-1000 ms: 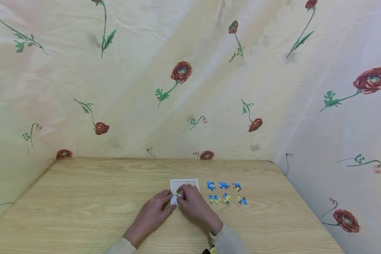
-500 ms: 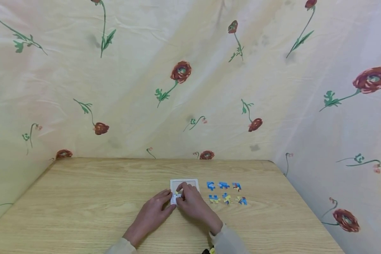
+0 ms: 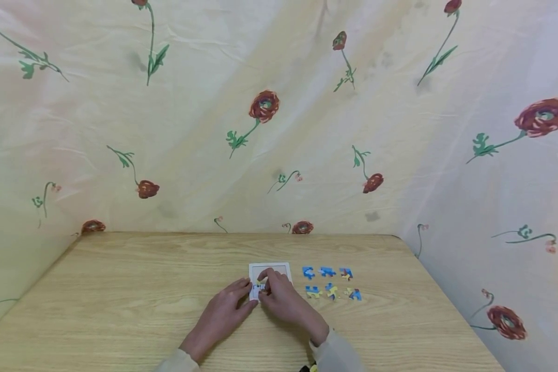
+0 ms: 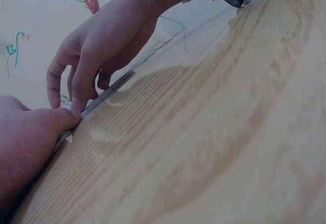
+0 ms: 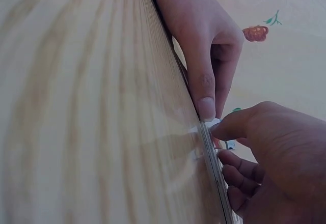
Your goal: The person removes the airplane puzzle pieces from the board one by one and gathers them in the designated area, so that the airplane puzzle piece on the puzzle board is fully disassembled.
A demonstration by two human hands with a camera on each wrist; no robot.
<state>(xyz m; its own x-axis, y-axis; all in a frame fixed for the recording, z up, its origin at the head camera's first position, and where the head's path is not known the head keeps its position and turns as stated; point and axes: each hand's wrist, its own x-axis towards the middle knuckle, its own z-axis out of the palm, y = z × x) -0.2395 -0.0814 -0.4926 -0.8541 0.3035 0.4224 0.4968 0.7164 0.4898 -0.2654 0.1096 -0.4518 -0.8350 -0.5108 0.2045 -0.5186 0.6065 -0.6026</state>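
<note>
A small white puzzle tray (image 3: 269,264) lies on the wooden table, its lower part covered by both hands. My left hand (image 3: 227,310) holds the near left corner, with its fingers at the left side and its thumb along the near edge. Over the tray, my right hand (image 3: 285,302) pinches a small jigsaw piece (image 3: 259,287) between thumb and index finger, at the tray's lower left. The other fingers of that hand are bent low by the tray's edge in the right wrist view. Most of the piece is hidden by the fingertips.
Right of the tray, several loose blue, yellow and red jigsaw pieces (image 3: 327,272) lie in two rows on the table (image 3: 144,289). A flowered cloth (image 3: 190,129) hangs behind and along the sides. A black and yellow object (image 3: 309,368) shows by the right sleeve.
The right fingertips have shifted very slightly over the tray's lower left corner. The left hand, the tray and the loose pieces stay where they were.
</note>
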